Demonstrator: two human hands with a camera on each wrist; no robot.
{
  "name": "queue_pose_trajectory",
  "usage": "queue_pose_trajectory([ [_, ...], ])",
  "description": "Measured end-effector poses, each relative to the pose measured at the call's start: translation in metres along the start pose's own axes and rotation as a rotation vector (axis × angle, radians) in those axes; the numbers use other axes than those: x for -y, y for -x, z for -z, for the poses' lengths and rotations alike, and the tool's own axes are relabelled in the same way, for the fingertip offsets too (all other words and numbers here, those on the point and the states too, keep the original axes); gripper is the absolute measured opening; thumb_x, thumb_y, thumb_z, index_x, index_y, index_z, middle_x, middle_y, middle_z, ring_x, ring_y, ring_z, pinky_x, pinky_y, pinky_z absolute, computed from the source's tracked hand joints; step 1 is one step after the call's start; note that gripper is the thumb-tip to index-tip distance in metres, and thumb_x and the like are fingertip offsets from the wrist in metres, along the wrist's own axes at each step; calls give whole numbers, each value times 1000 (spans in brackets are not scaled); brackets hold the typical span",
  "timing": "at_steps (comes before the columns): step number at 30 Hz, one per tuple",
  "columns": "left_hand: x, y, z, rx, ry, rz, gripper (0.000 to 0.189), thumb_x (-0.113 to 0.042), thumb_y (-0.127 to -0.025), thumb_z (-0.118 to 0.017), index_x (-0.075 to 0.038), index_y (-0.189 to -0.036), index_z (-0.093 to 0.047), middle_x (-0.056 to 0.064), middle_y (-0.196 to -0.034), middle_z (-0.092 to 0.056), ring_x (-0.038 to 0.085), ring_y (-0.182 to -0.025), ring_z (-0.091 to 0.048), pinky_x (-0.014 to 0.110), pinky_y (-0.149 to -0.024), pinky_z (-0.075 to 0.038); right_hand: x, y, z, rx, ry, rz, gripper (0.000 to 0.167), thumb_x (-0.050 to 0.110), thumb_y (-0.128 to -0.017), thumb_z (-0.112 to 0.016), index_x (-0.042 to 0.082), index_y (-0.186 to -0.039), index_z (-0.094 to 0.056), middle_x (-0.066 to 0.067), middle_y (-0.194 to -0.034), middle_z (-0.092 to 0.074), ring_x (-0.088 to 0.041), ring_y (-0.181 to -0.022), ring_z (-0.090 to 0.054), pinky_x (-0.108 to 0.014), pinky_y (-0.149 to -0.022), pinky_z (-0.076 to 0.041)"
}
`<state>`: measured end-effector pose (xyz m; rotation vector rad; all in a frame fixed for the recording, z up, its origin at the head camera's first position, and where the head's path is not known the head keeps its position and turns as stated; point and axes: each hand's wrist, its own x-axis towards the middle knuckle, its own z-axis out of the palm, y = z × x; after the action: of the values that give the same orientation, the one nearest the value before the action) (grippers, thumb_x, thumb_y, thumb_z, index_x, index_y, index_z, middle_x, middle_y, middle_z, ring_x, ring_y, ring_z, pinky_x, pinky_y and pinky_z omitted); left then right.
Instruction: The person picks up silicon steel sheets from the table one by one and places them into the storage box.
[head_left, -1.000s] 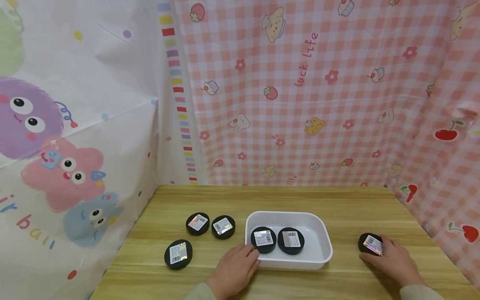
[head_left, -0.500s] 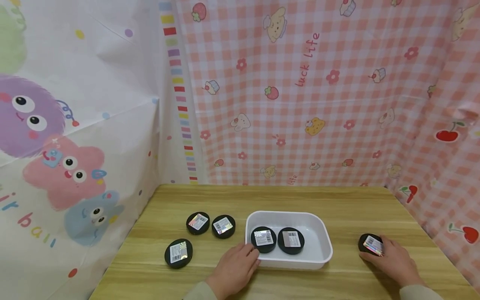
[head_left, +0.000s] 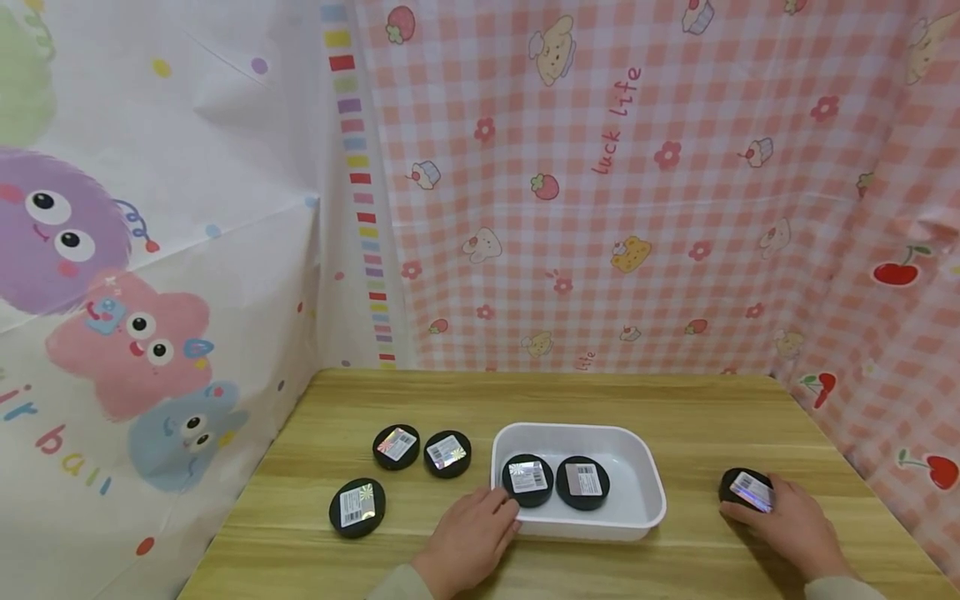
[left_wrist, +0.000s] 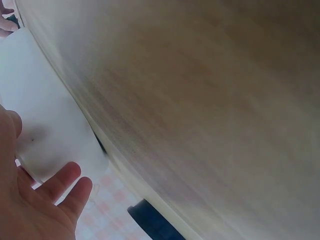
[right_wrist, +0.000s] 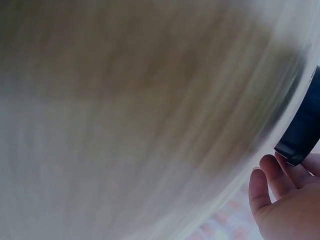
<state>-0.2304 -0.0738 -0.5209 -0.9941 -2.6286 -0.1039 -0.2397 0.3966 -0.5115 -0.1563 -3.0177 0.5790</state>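
My left hand (head_left: 468, 537) holds the front left corner of a white plastic bin (head_left: 633, 475), fingertips at its rim. In the left wrist view, the thumb lies against the bin's wall (left_wrist: 47, 95). Two black round discs (head_left: 582, 483) with barcode labels lie flat in the bin's left and middle part; its right part shows bare floor. To the right of the bin, my right hand (head_left: 795, 525) grips another black labelled disc (head_left: 746, 489) by its edge, thumb in front and fingers behind. The right wrist view shows this disc's glossy dark side (right_wrist: 302, 122) beside the fingers.
Three more black discs lie on the wooden table (head_left: 570, 567) left of the bin: one near the front (head_left: 357, 507), two farther back (head_left: 396, 447). A pink checked cloth (head_left: 525, 250) hangs behind the table, and a white cartoon-printed sheet (head_left: 247, 292) at the left.
The disc in my right hand has shifted very slightly to the right, and the shine on its label has changed. My left hand and the bin stay in place.
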Motion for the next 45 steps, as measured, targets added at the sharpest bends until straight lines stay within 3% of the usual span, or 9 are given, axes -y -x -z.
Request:
queue_pose_trajectory([
  [9, 0, 0, 0, -46, -20, -15, 18, -35, -107, -45, -21, -104, -57, -6, -102, -57, 13, -96, -55, 29, -85, -51, 4, 4, -5, -109, -63, 58, 100, 50, -81, -79, -27, -131, -40, -47, -114, -53, -58, -102, -56, -64, -84, -47],
  [23, -2, 0, 3, -8, 1, 1, 19, -36, -108, -43, -22, -104, -56, -7, -104, -57, 13, -97, -55, 29, -85, -51, 11, 9, 0, -132, -119, 31, 104, 54, -82, -77, -24, -137, -36, -49, -127, -45, -62, -111, -49, -68, -90, -43],
  [45, 0, 0, 0, -15, 7, 1, 20, -36, -108, -43, -23, -104, -56, -7, -104, -57, 13, -96, -54, 28, -81, -50, 17, 9, 0, -170, -138, 57, 100, 50, -82, -79, -22, -137, -38, -48, -128, -44, -61, -113, -47, -69, -91, -41],
])
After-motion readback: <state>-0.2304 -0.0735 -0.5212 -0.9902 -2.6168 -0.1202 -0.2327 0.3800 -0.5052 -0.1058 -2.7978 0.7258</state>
